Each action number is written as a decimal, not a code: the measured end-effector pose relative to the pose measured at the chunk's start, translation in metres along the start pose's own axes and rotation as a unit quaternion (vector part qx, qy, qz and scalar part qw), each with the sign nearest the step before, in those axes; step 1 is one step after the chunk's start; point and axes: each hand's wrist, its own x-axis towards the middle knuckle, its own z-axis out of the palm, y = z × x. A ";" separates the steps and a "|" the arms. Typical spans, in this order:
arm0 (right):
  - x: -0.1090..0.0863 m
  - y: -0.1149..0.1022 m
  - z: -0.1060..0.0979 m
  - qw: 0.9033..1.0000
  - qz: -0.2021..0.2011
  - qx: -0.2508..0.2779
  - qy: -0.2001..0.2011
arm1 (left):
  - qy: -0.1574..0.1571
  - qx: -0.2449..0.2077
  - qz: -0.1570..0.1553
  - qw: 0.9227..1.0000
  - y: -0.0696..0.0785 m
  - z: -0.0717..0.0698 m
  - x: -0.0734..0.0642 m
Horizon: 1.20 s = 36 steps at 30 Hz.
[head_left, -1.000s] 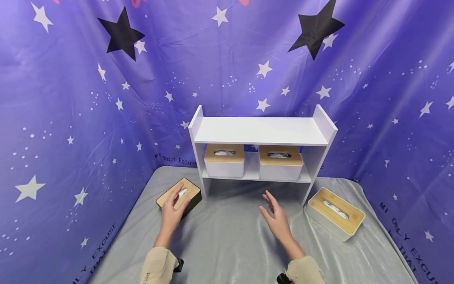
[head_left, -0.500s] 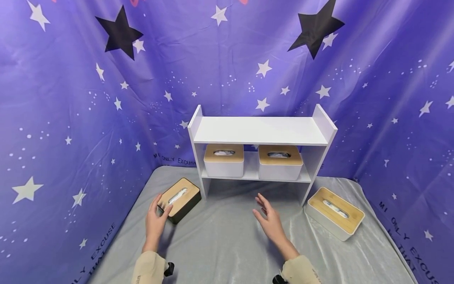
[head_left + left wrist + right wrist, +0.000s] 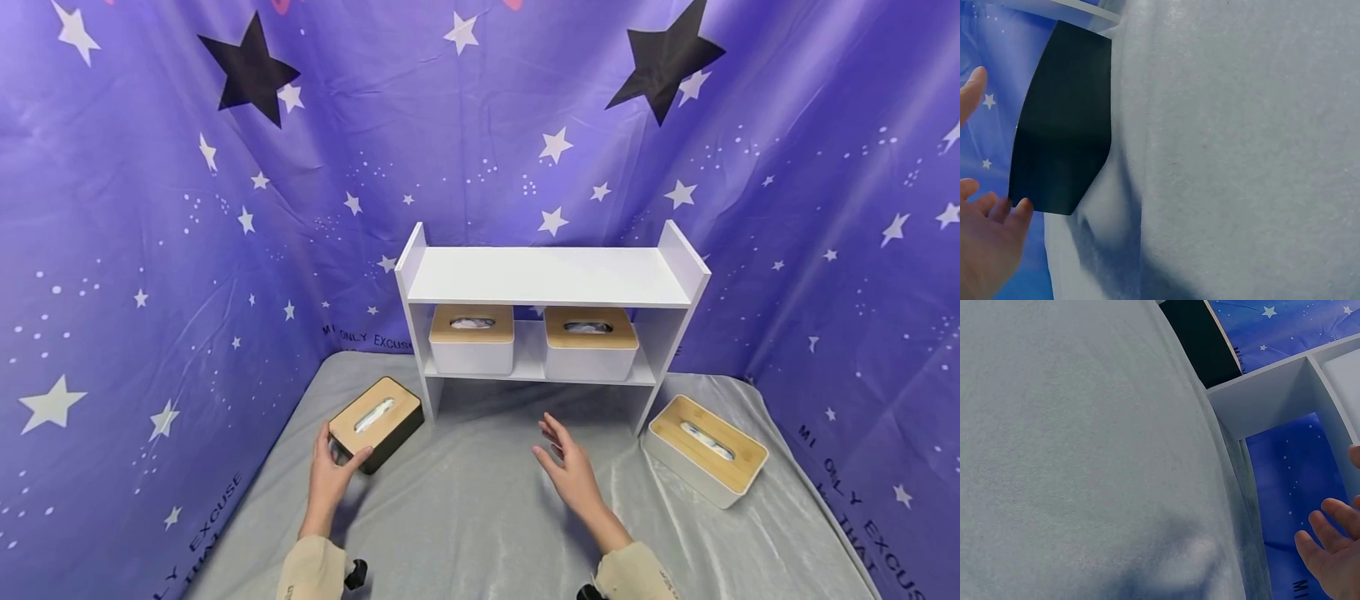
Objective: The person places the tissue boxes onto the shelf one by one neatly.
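In the head view, my left hand [image 3: 327, 480] reaches the near end of a black tissue box [image 3: 401, 437] with a wooden lid and an oval slot. Its fingers are spread around that end, the thumb near the front. Fingertips [image 3: 1021, 209] meet the dark box's lower end in the left wrist view, while another digit stands apart from it; firm contact cannot be told. My right hand [image 3: 576, 477] hovers over the cloth in front of the white shelf [image 3: 551, 279], fingers loosely bent and holding nothing. Right fingers [image 3: 1313, 550] show at the right wrist view's edge.
Two white tissue boxes with wooden lids, a left one [image 3: 474, 357] and a right one [image 3: 592, 362], stand on the shelf's middle board. Another white tissue box [image 3: 693, 471] sits angled on the grey cloth [image 3: 480, 517] at right. A purple star-patterned curtain [image 3: 480, 183] encloses the area.
My left hand has drawn back from above the black box's lid to its near end, uncovering the slot. My right hand has shifted slightly left and down.
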 end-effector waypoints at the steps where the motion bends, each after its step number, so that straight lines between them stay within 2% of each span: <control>1: 0.000 0.001 0.000 1.000 -0.002 0.001 -0.001 | -0.003 0.004 -0.001 1.000 -0.001 0.000 0.000; 9: -0.004 0.003 0.003 0.999 -0.034 -0.013 0.006 | -0.040 0.043 -0.015 0.998 -0.008 0.000 0.006; 17: -0.004 -0.001 0.003 1.000 0.019 0.009 -0.017 | -0.054 0.066 -0.029 0.996 -0.017 -0.003 0.012; 22: -0.004 -0.026 -0.001 0.999 0.024 0.020 -0.020 | -0.060 0.064 -0.034 0.996 -0.017 -0.006 0.012; 24: -0.004 -0.028 0.000 0.999 0.026 0.023 -0.020 | -0.067 0.064 -0.036 0.995 -0.018 -0.007 0.012; 30: -0.003 -0.002 0.009 0.999 0.023 0.024 -0.026 | -0.095 0.070 -0.027 0.993 -0.025 -0.016 0.008; 33: -0.002 0.000 0.012 0.999 0.025 0.027 -0.035 | -0.109 0.062 -0.016 0.992 -0.029 -0.019 0.006; 36: -0.001 -0.002 0.014 0.998 0.032 0.020 -0.050 | -0.127 0.035 -0.009 0.991 -0.033 -0.021 0.004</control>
